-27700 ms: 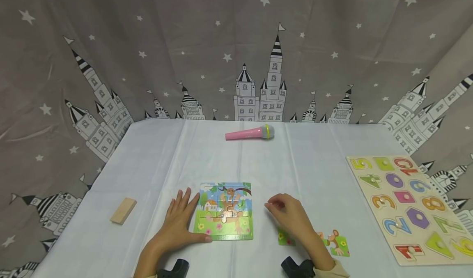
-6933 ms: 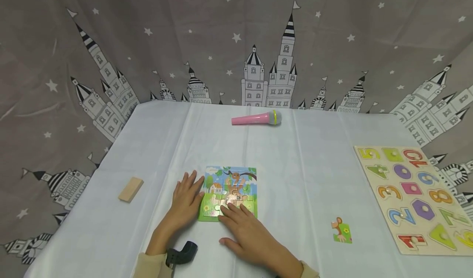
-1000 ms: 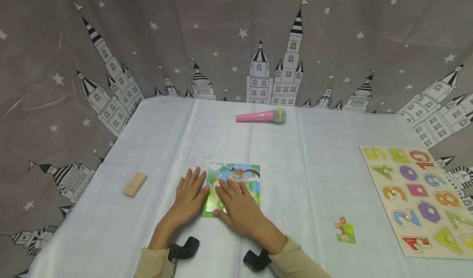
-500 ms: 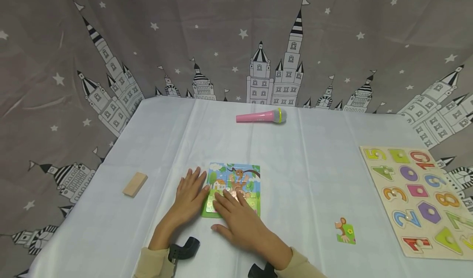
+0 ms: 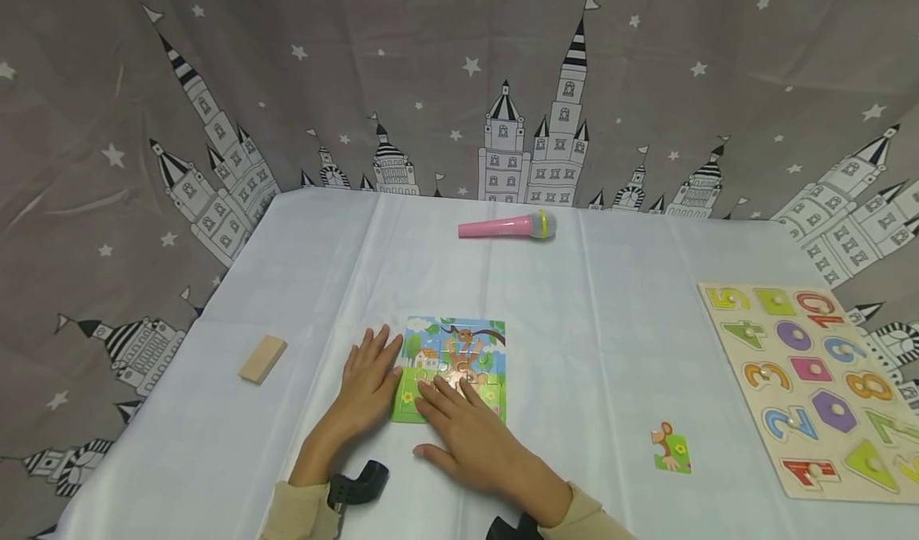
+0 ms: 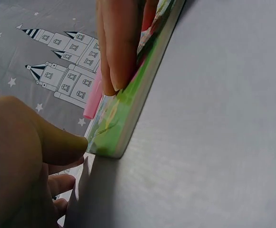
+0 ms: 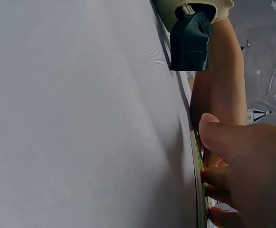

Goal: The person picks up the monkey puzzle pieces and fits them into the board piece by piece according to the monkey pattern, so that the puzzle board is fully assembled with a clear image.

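A picture puzzle (image 5: 427, 344) with a monkey, a house and green grass lies flat on the white table. My left hand (image 5: 368, 388) rests along its left side, fingers straight. In the left wrist view, the left thumb (image 6: 64, 147) lies at a corner of the puzzle. My right hand (image 5: 477, 444) lies over the near edge, its straight fingertips on the lower pieces, hiding part of the bottom row. The right wrist view shows the right thumb (image 7: 209, 124) apart from the fingers, near the puzzle's edge. One loose puzzle piece (image 5: 672, 449) with part of a monkey lies to the right.
A number peg board (image 5: 811, 396) lies at the right edge of the table. Beyond the puzzle is a pink toy microphone (image 5: 498, 227), and a small wooden block (image 5: 262, 359) sits to the left. A grey castle-print curtain (image 5: 402, 37) hangs behind.
My right hand has slid from the puzzle's middle back toward its near edge; the left has stayed. Other loose pieces seen at the right 27.7 seconds ago no longer lie there.
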A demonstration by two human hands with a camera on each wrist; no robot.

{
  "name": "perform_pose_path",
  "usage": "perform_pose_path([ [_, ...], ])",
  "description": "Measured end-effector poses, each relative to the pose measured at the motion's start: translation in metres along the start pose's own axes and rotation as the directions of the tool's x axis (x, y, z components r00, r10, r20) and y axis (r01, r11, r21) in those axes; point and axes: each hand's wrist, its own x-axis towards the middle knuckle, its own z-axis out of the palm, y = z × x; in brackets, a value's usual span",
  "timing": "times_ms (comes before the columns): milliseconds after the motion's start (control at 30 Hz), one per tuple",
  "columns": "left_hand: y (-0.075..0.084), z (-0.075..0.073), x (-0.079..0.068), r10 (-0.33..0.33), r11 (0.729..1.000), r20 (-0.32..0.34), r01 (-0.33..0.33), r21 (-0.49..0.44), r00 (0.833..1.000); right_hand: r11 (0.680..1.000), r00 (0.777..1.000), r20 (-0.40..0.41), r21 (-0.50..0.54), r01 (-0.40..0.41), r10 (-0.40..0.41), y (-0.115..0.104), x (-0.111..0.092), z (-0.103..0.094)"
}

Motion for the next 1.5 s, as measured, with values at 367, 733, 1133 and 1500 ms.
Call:
perform_pose_path([
  [367, 0.002, 0.0, 0.0, -0.021, 1.0, 0.007, 0.021, -0.008, 1.0, 0.999, 0.999, 0.009, 0.012, 0.043, -0.043, 0.003, -0.004, 0.001],
  [733, 0.0, 0.001, 0.0, -0.035, 0.999, 0.012, 0.035, -0.002, 0.999, 0.999, 0.999, -0.014, 0.016, 0.052, -0.052, 0.004, -0.005, 0.005],
  [1133, 0.0, 0.002, 0.0, -0.009, 1.0, -0.002, 0.009, 0.006, 1.0, 0.989, 0.996, -0.088, 0.144, -0.019, 0.032, 0.013, -0.009, -0.007],
  [1500, -0.001, 0.004, 0.0, -0.023, 1.0, 0.009, 0.023, 0.002, 1.0, 0.823, 0.892, -0.098, 0.441, -0.358, 0.441, 0.072, -0.061, -0.044],
])
